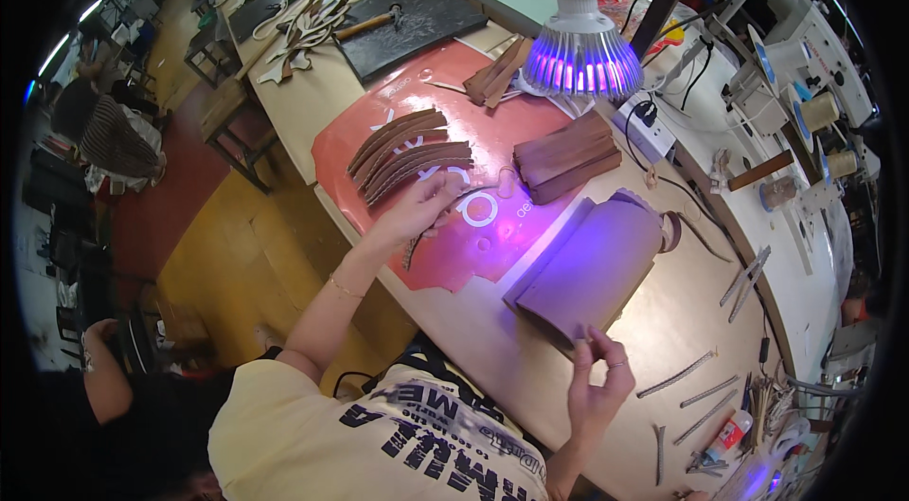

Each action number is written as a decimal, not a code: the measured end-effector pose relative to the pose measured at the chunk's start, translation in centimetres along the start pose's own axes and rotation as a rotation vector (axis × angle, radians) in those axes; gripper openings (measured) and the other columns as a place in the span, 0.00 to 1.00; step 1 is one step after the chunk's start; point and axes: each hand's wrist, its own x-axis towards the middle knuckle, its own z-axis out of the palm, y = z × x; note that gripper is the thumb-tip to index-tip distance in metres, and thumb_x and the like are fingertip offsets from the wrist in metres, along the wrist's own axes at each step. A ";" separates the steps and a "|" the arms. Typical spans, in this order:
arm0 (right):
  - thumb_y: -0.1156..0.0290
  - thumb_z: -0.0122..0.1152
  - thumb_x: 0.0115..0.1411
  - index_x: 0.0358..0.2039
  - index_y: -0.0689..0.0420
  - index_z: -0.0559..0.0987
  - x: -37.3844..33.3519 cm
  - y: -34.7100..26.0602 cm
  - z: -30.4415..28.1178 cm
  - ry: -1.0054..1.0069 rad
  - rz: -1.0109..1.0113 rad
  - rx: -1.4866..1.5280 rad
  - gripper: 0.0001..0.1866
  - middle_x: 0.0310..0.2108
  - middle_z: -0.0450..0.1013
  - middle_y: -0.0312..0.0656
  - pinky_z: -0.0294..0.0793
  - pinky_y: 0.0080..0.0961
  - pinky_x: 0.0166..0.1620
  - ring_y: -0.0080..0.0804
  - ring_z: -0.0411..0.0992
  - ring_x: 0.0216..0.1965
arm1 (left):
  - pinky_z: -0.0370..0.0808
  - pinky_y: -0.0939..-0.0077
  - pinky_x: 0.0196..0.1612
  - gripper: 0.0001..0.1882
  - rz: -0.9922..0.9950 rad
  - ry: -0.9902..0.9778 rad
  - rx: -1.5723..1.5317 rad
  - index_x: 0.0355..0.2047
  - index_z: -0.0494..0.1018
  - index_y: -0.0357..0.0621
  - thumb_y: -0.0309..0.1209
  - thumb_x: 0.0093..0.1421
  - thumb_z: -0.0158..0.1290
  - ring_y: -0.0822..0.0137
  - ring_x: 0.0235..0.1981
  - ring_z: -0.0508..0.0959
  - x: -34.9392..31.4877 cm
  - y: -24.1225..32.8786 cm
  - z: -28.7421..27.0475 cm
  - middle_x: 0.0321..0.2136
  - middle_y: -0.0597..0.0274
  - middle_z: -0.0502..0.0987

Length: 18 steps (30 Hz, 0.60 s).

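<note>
My left hand (431, 205) is closed around a narrow, dark curved leather strip (410, 253), whose ends stick out on both sides of the fingers. Just beyond it, several curved brown leather strips with pale edges (412, 160) lie in two rows on a red sheet (346, 136). My right hand (601, 380) has its thumb and fingers bent but apart, at the near corner of a curved brown form (592, 259). Whether the fingertips touch that form is hard to see. A stack of flat brown leather pieces (566, 157) lies beyond the form.
A lamp with purple light (582, 56) hangs over the table. Black slabs, one carrying a hammer (379, 23), lie farther back beside leather scraps (303, 32). A power strip (646, 132), loose grey strips (677, 373) and a red-labelled bottle (729, 435) are on the right. Another person's arm (106, 373) shows at left.
</note>
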 end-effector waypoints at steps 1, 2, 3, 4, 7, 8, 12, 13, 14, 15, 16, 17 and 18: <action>0.76 0.67 0.56 0.41 0.60 0.81 0.1 0.3 -0.4 0.019 0.056 -0.007 0.11 0.25 0.74 0.38 0.70 0.24 0.34 0.27 0.70 0.28 | 0.70 0.81 0.23 0.13 0.129 0.085 0.279 0.45 0.72 0.43 0.36 0.65 0.55 0.77 0.25 0.74 0.5 -0.9 -0.5 0.25 0.65 0.74; 0.77 0.64 0.57 0.40 0.61 0.81 0.1 0.5 -0.8 0.019 0.070 -0.035 0.09 0.24 0.73 0.38 0.70 0.24 0.34 0.27 0.70 0.27 | 0.71 0.79 0.24 0.14 0.270 0.155 0.553 0.45 0.72 0.42 0.34 0.62 0.57 0.75 0.26 0.75 1.0 -1.8 -0.7 0.27 0.63 0.75; 0.77 0.64 0.58 0.40 0.61 0.81 0.2 0.7 -1.1 0.019 0.094 -0.028 0.09 0.24 0.73 0.39 0.70 0.25 0.34 0.27 0.70 0.27 | 0.72 0.77 0.26 0.15 0.371 0.215 0.820 0.45 0.72 0.42 0.32 0.60 0.59 0.73 0.28 0.76 1.5 -2.5 -1.0 0.28 0.61 0.76; 0.77 0.64 0.58 0.40 0.62 0.81 0.1 0.9 -1.4 0.023 0.122 -0.024 0.09 0.24 0.73 0.39 0.70 0.25 0.34 0.27 0.70 0.27 | 0.74 0.70 0.32 0.16 0.556 0.262 0.884 0.43 0.73 0.40 0.26 0.54 0.62 0.64 0.32 0.78 2.5 -2.9 -1.2 0.31 0.54 0.76; 0.76 0.64 0.57 0.40 0.61 0.81 -0.1 1.6 -2.0 0.062 0.153 -0.026 0.10 0.25 0.74 0.41 0.71 0.26 0.34 0.29 0.71 0.26 | 0.74 0.63 0.41 0.10 0.706 0.386 1.029 0.36 0.76 0.38 0.24 0.52 0.60 0.53 0.39 0.78 3.8 -3.5 -2.2 0.35 0.49 0.77; 0.75 0.64 0.57 0.40 0.61 0.81 -0.1 2.0 -2.3 0.078 0.147 -0.042 0.10 0.26 0.75 0.42 0.71 0.27 0.35 0.30 0.72 0.26 | 0.72 0.60 0.46 0.10 0.747 0.411 1.123 0.36 0.76 0.38 0.23 0.52 0.60 0.49 0.40 0.76 4.1 -3.4 -2.7 0.36 0.49 0.77; 0.72 0.65 0.57 0.40 0.60 0.81 -0.4 3.4 -4.0 0.138 0.233 -0.135 0.10 0.27 0.77 0.43 0.73 0.29 0.35 0.34 0.74 0.26 | 0.69 0.53 0.48 0.07 0.867 0.521 1.438 0.34 0.76 0.41 0.25 0.54 0.57 0.46 0.45 0.74 4.6 -3.0 -4.2 0.39 0.48 0.75; 0.71 0.65 0.58 0.40 0.60 0.81 -0.4 3.9 -4.4 0.159 0.249 -0.162 0.10 0.27 0.77 0.43 0.73 0.29 0.34 0.34 0.74 0.26 | 0.68 0.52 0.47 0.08 0.823 0.506 1.451 0.36 0.76 0.41 0.27 0.56 0.57 0.46 0.45 0.74 4.8 -2.8 -4.6 0.39 0.48 0.76; 0.70 0.65 0.58 0.39 0.60 0.82 -0.4 4.4 -4.8 0.172 0.260 -0.185 0.10 0.27 0.77 0.43 0.73 0.30 0.34 0.35 0.75 0.26 | 0.68 0.51 0.46 0.10 0.784 0.500 1.428 0.39 0.76 0.41 0.29 0.58 0.57 0.47 0.45 0.74 5.3 -2.7 -5.0 0.40 0.48 0.76; 0.69 0.65 0.58 0.39 0.60 0.82 -0.3 4.9 -5.4 0.202 0.311 -0.184 0.11 0.28 0.77 0.43 0.74 0.30 0.34 0.35 0.75 0.26 | 0.68 0.52 0.47 0.11 0.764 0.518 1.464 0.41 0.75 0.41 0.30 0.59 0.56 0.48 0.46 0.74 5.6 -2.4 -5.3 0.41 0.50 0.75; 0.69 0.65 0.58 0.40 0.60 0.82 -0.3 5.5 -5.9 0.226 0.358 -0.177 0.11 0.28 0.78 0.44 0.74 0.31 0.33 0.35 0.76 0.25 | 0.68 0.54 0.47 0.10 0.787 0.548 1.501 0.40 0.75 0.41 0.31 0.59 0.56 0.48 0.45 0.74 6.1 -2.2 -5.7 0.41 0.51 0.75; 0.68 0.65 0.59 0.40 0.60 0.82 -0.3 6.2 -6.4 0.245 0.389 -0.159 0.11 0.28 0.78 0.44 0.74 0.31 0.33 0.35 0.76 0.25 | 0.68 0.54 0.48 0.11 0.730 0.593 1.505 0.42 0.75 0.42 0.32 0.59 0.56 0.48 0.45 0.74 6.4 -2.0 -6.0 0.41 0.53 0.75; 0.66 0.64 0.60 0.40 0.60 0.82 -0.2 7.1 -7.1 0.281 0.412 -0.197 0.12 0.29 0.78 0.45 0.75 0.32 0.32 0.37 0.77 0.24 | 0.67 0.54 0.49 0.13 0.744 0.598 1.524 0.43 0.75 0.43 0.33 0.59 0.57 0.49 0.46 0.74 6.7 -1.8 -6.2 0.42 0.53 0.75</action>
